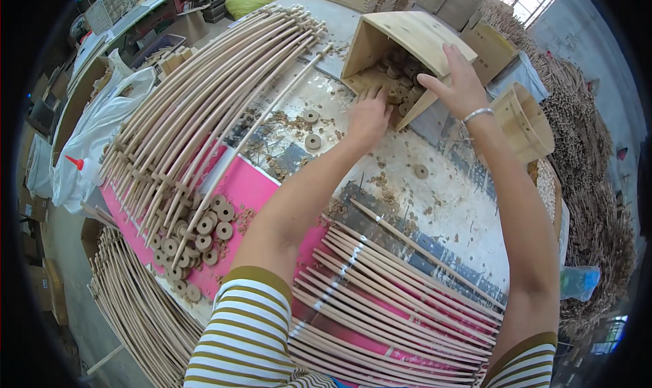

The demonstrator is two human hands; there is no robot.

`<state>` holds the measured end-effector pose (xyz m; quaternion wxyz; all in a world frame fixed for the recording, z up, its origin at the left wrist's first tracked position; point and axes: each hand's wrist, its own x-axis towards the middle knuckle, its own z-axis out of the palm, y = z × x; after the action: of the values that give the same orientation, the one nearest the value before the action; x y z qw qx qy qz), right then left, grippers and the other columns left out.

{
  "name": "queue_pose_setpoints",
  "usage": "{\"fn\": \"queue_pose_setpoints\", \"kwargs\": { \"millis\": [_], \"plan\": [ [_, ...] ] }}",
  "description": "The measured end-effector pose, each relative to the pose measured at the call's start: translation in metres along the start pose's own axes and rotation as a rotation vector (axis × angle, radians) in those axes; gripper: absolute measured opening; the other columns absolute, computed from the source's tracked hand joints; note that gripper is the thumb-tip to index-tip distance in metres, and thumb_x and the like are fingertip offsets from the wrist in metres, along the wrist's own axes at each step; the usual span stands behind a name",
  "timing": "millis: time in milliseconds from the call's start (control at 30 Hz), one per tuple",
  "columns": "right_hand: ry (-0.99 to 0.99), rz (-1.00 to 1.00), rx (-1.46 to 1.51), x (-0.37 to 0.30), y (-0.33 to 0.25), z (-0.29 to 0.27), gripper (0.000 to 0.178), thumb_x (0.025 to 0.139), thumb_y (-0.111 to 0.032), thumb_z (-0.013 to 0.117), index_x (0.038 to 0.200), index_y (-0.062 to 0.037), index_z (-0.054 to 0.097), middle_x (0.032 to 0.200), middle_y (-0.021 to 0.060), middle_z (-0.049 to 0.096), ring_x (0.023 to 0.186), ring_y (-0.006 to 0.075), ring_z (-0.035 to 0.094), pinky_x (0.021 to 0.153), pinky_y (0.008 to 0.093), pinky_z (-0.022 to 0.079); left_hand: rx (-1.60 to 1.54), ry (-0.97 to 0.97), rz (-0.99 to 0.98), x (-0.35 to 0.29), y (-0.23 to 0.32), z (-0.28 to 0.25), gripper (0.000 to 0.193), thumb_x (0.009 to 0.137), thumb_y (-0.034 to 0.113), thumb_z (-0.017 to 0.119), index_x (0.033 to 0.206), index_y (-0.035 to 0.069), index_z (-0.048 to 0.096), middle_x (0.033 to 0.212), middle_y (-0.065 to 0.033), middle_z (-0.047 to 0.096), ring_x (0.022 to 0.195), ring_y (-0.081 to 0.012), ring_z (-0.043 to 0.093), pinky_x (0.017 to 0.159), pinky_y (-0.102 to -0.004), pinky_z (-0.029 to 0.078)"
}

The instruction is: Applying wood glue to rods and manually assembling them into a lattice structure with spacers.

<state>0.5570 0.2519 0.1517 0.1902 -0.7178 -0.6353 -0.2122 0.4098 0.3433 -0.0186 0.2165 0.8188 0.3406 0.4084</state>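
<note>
A wooden box [414,34] lies tipped on its side at the far middle of the table, its open mouth toward me. Inside it is a pile of brown wooden discs [406,72]. My left hand [369,116] reaches in at the lower edge of the mouth, fingers stretched and partly spread, the tips partly hidden. Up at the box's right edge, my right hand [463,85] holds the wood, thumb apart from the fingers. Loose discs with centre holes [312,141] lie on the table near my left forearm.
Long thin wooden rods [224,75] stand out in a row at left, with several discs heaped [204,232] at their near ends on a pink sheet [248,184]. More rods [401,306] lie close to me. A wooden bucket [519,123] is at right; a red-tipped bottle [85,167], left.
</note>
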Motion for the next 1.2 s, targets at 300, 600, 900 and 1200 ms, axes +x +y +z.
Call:
{"fn": "queue_pose_setpoints", "kwargs": {
  "millis": [300, 600, 900, 1200],
  "plan": [
    [-0.064, -0.067, -0.135, -0.024, 0.030, -0.017, 0.053, 0.082, -0.005, 0.059, 0.134, -0.0022, 0.061, 0.139, 0.0218, 0.063, 0.116, 0.0421, 0.066, 0.101, 0.0484, 0.054, 0.141, -0.253, 0.294, 0.026, 0.003, 0.021, 0.080, 0.091, 0.031, 0.070, 0.163, 0.024, 0.035, 0.166, -0.0122, 0.040, 0.154, -0.0339, 0.035, 0.125, -0.0513, 0.031],
    [-0.019, -0.172, -0.244, -0.043, -0.023, -0.021, 0.052, 0.084, -0.006, 0.063, 0.136, -0.0012, 0.058, 0.138, 0.0219, 0.063, 0.124, 0.0379, 0.064, 0.100, 0.0469, 0.055, -0.122, -0.303, 0.266, 0.049, 0.027, 0.078, 0.054, 0.102, 0.042, 0.047, 0.154, 0.026, 0.049, 0.160, -0.0095, 0.049, 0.148, -0.0328, 0.043, 0.119, -0.0553, 0.036],
    [0.028, -0.115, -0.358, -0.041, -0.029, -0.008, 0.053, 0.088, -0.012, 0.064, 0.140, -0.0033, 0.056, 0.125, 0.0172, 0.067, 0.118, 0.0311, 0.066, 0.092, 0.0431, 0.059, 0.015, -0.331, 0.173, 0.027, 0.025, 0.068, 0.044, 0.098, 0.042, 0.061, 0.136, 0.019, 0.058, 0.128, -0.0181, 0.068, 0.111, -0.0365, 0.069, 0.091, -0.0471, 0.057],
    [0.062, -0.079, -0.369, -0.056, -0.029, -0.003, 0.057, 0.092, -0.014, 0.066, 0.146, -0.0059, 0.052, 0.139, 0.0203, 0.061, 0.131, 0.0333, 0.060, 0.097, 0.0428, 0.060, -0.208, -0.220, 0.482, -0.009, -0.010, 0.016, 0.028, 0.089, 0.019, 0.069, 0.117, 0.016, 0.065, 0.113, -0.0110, 0.064, 0.101, -0.0384, 0.066, 0.086, -0.0490, 0.055]
  ]
}}
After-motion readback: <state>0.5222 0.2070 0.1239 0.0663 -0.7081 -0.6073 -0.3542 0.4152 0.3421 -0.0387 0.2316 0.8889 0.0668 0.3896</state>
